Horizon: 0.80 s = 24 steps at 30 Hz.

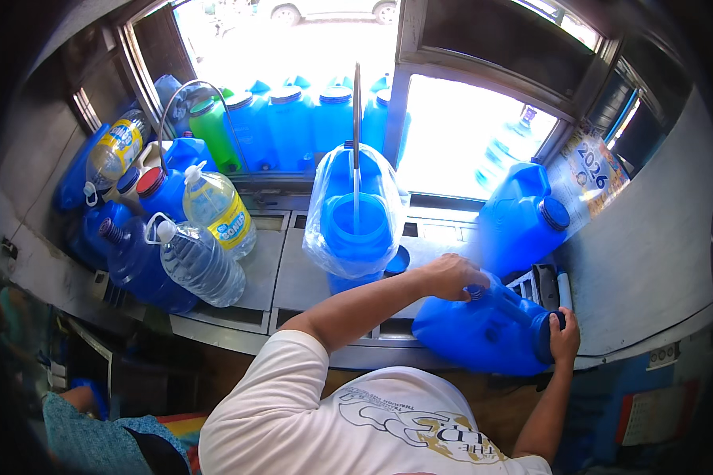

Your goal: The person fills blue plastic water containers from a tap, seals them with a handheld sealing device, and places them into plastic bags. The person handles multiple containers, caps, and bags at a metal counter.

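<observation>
A blue plastic water jug (pixel 481 329) lies tilted on the counter's front edge, its large dark cap facing right. My right hand (pixel 564 336) grips that large cap (pixel 545 337). At the jug's other end, my left hand (pixel 453 276) holds the small blue spout cap (pixel 475 291), fingers bent around it. Left of my hands, an open blue container (pixel 356 228) stands upright with a clear plastic bag (pixel 318 237) draped around it. A thin metal filling tube (pixel 356 119) points down into its wide mouth. A loose blue lid (pixel 398 260) lies beside it.
Several clear bottles (pixel 205 264) and blue jugs (pixel 181 199) crowd the left of the metal counter (pixel 300 261). Blue and green containers (pixel 211 133) line the window ledge. Another blue jug (pixel 520 214) stands at right by a calendar (pixel 591 166). Someone in a teal top (pixel 95 433) is at lower left.
</observation>
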Motion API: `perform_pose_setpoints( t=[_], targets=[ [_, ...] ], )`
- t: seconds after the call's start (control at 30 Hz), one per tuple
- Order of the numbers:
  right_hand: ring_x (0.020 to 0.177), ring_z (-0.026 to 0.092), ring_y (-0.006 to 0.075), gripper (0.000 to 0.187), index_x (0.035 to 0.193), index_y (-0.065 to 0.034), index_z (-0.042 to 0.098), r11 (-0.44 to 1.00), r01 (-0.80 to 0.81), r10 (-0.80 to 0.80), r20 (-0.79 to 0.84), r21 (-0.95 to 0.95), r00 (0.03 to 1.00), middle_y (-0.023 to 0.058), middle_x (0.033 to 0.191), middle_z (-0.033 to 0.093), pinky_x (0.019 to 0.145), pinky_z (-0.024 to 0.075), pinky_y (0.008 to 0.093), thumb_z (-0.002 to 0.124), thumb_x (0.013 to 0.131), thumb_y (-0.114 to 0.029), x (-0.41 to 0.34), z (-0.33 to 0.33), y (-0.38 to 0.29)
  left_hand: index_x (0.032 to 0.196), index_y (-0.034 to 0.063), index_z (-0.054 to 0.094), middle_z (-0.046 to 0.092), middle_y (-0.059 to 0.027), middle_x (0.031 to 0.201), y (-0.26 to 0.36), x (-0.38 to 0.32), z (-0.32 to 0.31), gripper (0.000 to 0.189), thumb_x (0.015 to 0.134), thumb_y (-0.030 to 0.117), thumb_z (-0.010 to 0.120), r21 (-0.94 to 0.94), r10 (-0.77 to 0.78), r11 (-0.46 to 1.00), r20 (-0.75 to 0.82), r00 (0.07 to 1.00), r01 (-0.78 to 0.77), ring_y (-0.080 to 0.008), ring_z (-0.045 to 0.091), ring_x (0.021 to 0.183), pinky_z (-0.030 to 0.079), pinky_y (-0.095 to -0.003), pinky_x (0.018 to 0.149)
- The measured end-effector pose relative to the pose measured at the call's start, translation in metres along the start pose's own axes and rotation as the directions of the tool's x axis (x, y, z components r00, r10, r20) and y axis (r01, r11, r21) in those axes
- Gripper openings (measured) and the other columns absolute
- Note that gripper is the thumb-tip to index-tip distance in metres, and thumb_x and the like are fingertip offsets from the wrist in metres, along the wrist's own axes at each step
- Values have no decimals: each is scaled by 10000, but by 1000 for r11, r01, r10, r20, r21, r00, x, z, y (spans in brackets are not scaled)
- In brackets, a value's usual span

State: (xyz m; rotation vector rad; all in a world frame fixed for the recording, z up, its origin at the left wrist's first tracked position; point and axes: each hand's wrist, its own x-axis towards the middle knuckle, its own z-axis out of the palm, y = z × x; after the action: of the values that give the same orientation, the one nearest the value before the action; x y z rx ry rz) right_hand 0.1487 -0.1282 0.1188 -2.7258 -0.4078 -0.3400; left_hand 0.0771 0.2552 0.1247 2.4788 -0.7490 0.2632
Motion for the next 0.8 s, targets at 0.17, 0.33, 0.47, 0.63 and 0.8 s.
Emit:
perform_pose_setpoints(
  t=[0.17, 0.33, 0.47, 0.63, 0.8],
  targets=[
    [1176, 599, 393, 441, 1243, -56, 631, 1000, 14, -14, -1, -3, 1000, 178, 1245, 648, 1005, 476, 465, 599, 963, -395, -2, 0, 2, 1303, 142, 640, 732, -137, 1087, 5, 3, 3, 582, 820, 430, 790, -31, -335, 938, 180, 925, 346, -338, 707, 980, 540, -446, 851],
    [1172, 602, 388, 437, 1243, -52, 628, 1000, 24, -24, 16, 6, 1000, 174, 1243, 648, 1000, 478, 462, 600, 962, -387, -1, -3, 3, 1280, 58, 649, 739, -179, 1053, 6, 0, -4, 657, 864, 562, 714, -100, -16, 995, 53, 998, 21, -355, 720, 927, 549, -441, 820],
    [1169, 605, 387, 439, 1238, -49, 630, 999, 28, -28, 6, 24, 1000, 174, 1234, 653, 995, 479, 463, 603, 960, -389, 0, -2, 5, 1278, 65, 658, 747, -157, 1042, 15, 0, -1, 576, 863, 454, 754, 13, -389, 919, 194, 901, 394, -340, 725, 916, 551, -429, 813],
    [1163, 608, 388, 442, 1224, -41, 634, 999, 43, -43, 2, 21, 999, 181, 1232, 654, 989, 482, 461, 608, 958, -393, -1, -3, 11, 1299, 57, 645, 750, -155, 1022, 14, 0, 7, 641, 882, 539, 713, -81, -234, 966, 141, 962, 247, -334, 733, 920, 563, -419, 788],
    [1160, 610, 394, 464, 1231, -44, 632, 999, -29, 29, -1, 20, 1000, 194, 1237, 653, 984, 484, 466, 602, 970, -426, -2, -5, 1, 1247, 26, 655, 742, -184, 966, 0, -9, 16, 833, 860, 758, 568, -163, -247, 954, 56, 967, 253, -334, 733, 875, 560, -433, 732]
  ],
)
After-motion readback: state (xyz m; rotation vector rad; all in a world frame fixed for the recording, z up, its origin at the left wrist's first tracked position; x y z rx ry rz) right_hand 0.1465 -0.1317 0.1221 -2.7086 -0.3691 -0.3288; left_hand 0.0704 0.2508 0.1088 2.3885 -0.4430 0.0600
